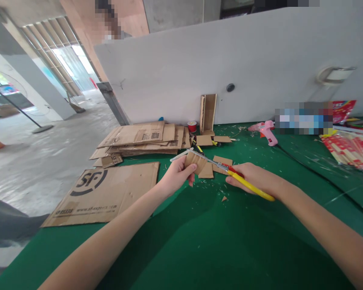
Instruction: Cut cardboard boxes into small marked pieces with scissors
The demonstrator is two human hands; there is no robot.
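A small piece of cardboard (196, 162) is pinched between the thumb and fingers of my left hand (179, 175). My right hand (250, 176) grips a pair of scissors (249, 186) with yellow and red handles. The scissor blades reach left across the upper edge of the cardboard; whether they are cutting into it I cannot tell. Small cut cardboard pieces (206, 170) lie on the green table just behind and between my hands. A thin pale strip (181, 154) shows beside my left fingers.
A large printed cardboard sheet (115, 193) lies at left, with a cardboard stack (139, 137) behind it. Farther back stand a red spool (192, 127) and an upright cardboard channel (208, 114). A pink glue gun (269, 132) with a black cord and red-and-white packets (351, 151) lie at right.
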